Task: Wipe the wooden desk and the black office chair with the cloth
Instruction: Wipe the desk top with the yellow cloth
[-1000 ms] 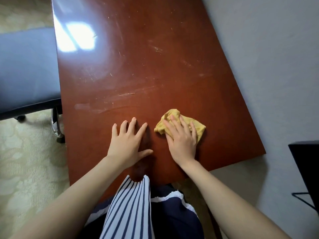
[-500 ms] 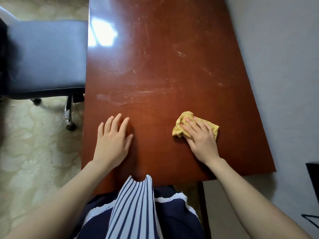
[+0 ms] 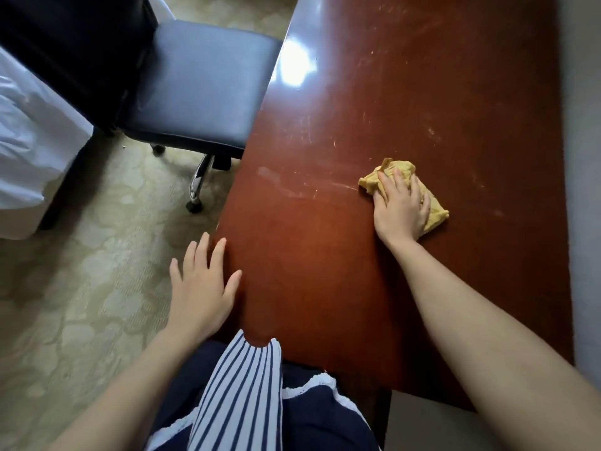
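Slippage looked the likeliest trouble. The right hand [image 3: 401, 209] lay flat on the cloth [image 3: 435, 218], fingers spread and pressing down rather than closed round it. The cloth sat bunched on the right half of the desk [image 3: 422, 92], near the edge by the wall [image 3: 583, 157]. With nothing pinching it, a quick stroke could have let the hand slide on while the cloth stayed behind. A push to the right could have sent it over that edge into the gap at the wall.

Bunched up as it was, the cloth met only a small patch of wood. A pale smear [image 3: 276, 177] showed left of it, with fine scratches farther up, so narrow passes would probably have left streaks or missed strips.

The left hand [image 3: 201, 288] was at the desk's left edge, fingers straight and apart, holding nothing. Thumb and forefinger lay over the wood and the rest over the carpet [image 3: 81, 288]. Whether it rested on the edge or hovered just above could not be told from this angle. Weight put there might have slipped off the rim.

The chair [image 3: 201, 83] stood with its seat against the desk's left side, on castors. By this judgement it was not yet wiped, and a firm rub could have rolled it away unless it was steadied.
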The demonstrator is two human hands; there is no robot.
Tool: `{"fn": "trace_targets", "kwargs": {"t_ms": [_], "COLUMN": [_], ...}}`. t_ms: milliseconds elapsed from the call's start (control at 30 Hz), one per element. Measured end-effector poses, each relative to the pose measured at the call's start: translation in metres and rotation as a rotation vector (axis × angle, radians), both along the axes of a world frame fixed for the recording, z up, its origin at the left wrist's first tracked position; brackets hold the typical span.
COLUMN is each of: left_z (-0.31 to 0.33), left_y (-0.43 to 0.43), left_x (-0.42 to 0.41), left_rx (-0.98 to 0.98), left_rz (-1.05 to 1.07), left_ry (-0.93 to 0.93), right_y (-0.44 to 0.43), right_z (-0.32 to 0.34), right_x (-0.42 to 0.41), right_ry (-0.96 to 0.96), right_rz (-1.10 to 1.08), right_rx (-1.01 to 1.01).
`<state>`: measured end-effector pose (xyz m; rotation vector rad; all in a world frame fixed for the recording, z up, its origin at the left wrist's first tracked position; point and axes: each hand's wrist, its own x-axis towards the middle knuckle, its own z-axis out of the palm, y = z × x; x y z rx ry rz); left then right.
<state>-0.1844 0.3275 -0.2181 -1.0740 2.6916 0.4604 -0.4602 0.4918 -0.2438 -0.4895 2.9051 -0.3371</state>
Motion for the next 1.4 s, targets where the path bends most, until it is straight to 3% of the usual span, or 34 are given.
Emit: {"fn": "trace_targets", "kwargs": {"t_ms": [233,567,867,1067,1400], "left_z": [0.005,0.012,0.011,0.011,0.012], "left_y": [-0.021,-0.112,-0.185,-0.189,-0.231], "left_x": [0.011,0.062,0.083,0.069,-0.019], "left_rx": [0.087,0.234,0.336,0.386,0.295], "left_rz": [-0.038,-0.349,-0.35,-0.46,-0.646], "left_ry": [0.056,0.068,0.037,0.007,-0.113], "right_y": [-0.022,-0.063,-0.12,-0.14,-0.213], "right_z": [0.0,-0.002,-0.003,0.003,-0.003], "right_x": [0.066,0.215,0.317,0.291,0.162], "right_ry": [-0.025,-0.038,-0.009,-0.085,-0.045], "right_rz": [0.141,-0.13,-0.02,-0.046,-0.129], "right_rx": [0.013,0.033,0.052,0.003,0.065]}}
